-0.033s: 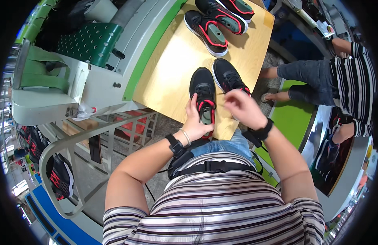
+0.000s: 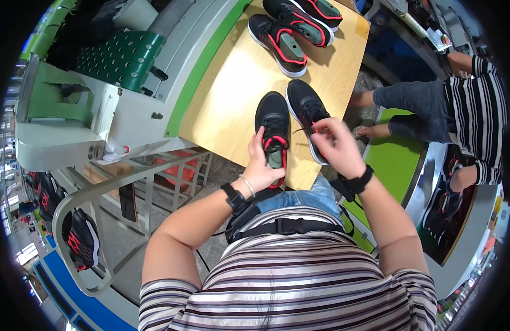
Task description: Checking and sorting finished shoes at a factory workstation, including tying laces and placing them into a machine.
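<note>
A black sneaker (image 2: 271, 113) with red collar trim lies on the wooden tabletop, toe pointing away from me. A grey-green shoe last (image 2: 275, 159) fills its opening. My left hand (image 2: 261, 168) grips this sneaker round the heel, fingers along its left side and thumb at the back right. My right hand (image 2: 337, 146) is closed in a pinch above the second black sneaker (image 2: 305, 99), covering part of its collar and heel. A thin dark shoelace (image 2: 302, 130) reaches the pinched fingertips; which sneaker it belongs to is hard to see.
Several more black sneakers (image 2: 277, 44) with lasts stand at the table's far end. A white-and-green machine (image 2: 139, 105) borders the table on the left. A metal rack (image 2: 108, 193) with sneakers is at lower left. Another person (image 2: 431, 110) in a striped shirt is at right.
My right hand has shifted slightly right, and a dark shoelace now shows at its fingertips. The lace over the left sneaker's opening has moved away. My left hand stays on the heel.
</note>
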{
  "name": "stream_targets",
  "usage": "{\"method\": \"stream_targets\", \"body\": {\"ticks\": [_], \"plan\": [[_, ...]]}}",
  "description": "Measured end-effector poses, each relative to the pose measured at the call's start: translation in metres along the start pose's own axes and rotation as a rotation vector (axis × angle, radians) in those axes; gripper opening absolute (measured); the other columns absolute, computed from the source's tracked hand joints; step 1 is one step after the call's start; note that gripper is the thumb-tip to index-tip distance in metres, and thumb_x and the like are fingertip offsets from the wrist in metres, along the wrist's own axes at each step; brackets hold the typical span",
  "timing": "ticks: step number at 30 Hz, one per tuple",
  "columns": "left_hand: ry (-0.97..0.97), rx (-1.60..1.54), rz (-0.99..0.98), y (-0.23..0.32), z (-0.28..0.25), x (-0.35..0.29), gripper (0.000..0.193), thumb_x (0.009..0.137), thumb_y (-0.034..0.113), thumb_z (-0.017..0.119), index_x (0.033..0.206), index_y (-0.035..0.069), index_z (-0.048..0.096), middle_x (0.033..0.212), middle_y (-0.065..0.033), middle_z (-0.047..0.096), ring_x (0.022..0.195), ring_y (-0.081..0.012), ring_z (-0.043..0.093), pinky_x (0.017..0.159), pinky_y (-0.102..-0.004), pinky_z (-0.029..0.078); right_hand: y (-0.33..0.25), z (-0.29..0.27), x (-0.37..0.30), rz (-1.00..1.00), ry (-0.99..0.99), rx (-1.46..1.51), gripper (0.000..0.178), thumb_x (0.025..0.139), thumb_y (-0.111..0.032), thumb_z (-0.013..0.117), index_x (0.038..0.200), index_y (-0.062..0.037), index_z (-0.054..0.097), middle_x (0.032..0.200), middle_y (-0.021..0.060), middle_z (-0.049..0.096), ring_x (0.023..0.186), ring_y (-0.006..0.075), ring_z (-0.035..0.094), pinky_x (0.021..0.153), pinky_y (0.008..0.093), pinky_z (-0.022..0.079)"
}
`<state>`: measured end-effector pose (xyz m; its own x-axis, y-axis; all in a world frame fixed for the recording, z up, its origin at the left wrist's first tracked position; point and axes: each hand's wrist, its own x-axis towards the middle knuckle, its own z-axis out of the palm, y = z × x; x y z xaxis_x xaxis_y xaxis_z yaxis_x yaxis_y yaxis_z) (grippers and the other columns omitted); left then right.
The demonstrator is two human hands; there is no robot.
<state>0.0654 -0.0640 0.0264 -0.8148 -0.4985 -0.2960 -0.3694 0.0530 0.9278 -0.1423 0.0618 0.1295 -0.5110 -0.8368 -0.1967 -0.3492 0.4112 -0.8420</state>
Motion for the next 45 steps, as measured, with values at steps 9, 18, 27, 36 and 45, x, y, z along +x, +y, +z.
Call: {"method": "stream_targets", "body": {"ticks": [9,18,27,36,45], "plan": [[0.092,-0.957,-0.293,0.054,-0.113,-0.025,0.076,0.075,-0.006,0.057,0.149,0.007,0.042,0.133,-0.0076,0.059,0.119,-0.0214,0.060,0.103,-0.0366,0.049,0.082,0.011,-0.033,0.210,0.173,0.165,0.081,0.084,-0.014,0.080,0.151,0.0004,0.036,0.139,0.0167,0.056,0.131,0.0258,0.053,0.110,0.0347,0.041],[0.397,-0.846,0.237,0.153,-0.174,-0.016,0.081,0.075,-0.002,0.060,0.152,0.006,0.038,0.141,-0.0078,0.051,0.127,-0.0238,0.053,0.109,-0.0360,0.042,-0.015,-0.037,0.025,0.260,-0.013,0.731,0.057,0.088,-0.012,0.075,0.138,0.0024,0.052,0.128,0.0069,0.064,0.117,0.0164,0.059,0.106,0.0324,0.043],[1.362,0.262,0.425,0.198,-0.254,0.090,0.075,0.078,0.007,0.068,0.144,-0.008,0.036,0.146,-0.0255,0.038,0.133,-0.0379,0.043,0.116,-0.0409,0.032,-0.214,-0.040,0.314,-0.586,0.290,0.146,0.082,0.084,-0.033,0.081,0.146,0.0047,0.044,0.139,0.0192,0.057,0.127,0.0267,0.057,0.108,0.0345,0.044],[1.505,0.079,0.386,0.190,-0.293,0.151,0.089,0.087,0.017,0.071,0.155,-0.008,0.018,0.156,-0.0318,0.024,0.144,-0.0439,0.029,0.119,-0.0474,0.027,-0.160,0.014,0.421,-0.789,0.153,-0.309,0.070,0.086,-0.007,0.065,0.150,-0.0008,0.037,0.149,0.0278,0.043,0.141,0.0423,0.039,0.119,0.0441,0.032],[0.436,0.410,-0.014,0.025,-0.072,0.023,0.063,0.085,0.012,0.070,0.143,0.007,0.046,0.158,-0.0271,0.022,0.145,-0.0440,0.031,0.118,-0.0482,0.033,0.009,-0.012,0.267,-0.365,0.243,-0.462,0.089,0.079,-0.019,0.082,0.152,-0.0006,0.034,0.149,0.0228,0.044,0.134,0.0445,0.045,0.112,0.0468,0.040]]}}
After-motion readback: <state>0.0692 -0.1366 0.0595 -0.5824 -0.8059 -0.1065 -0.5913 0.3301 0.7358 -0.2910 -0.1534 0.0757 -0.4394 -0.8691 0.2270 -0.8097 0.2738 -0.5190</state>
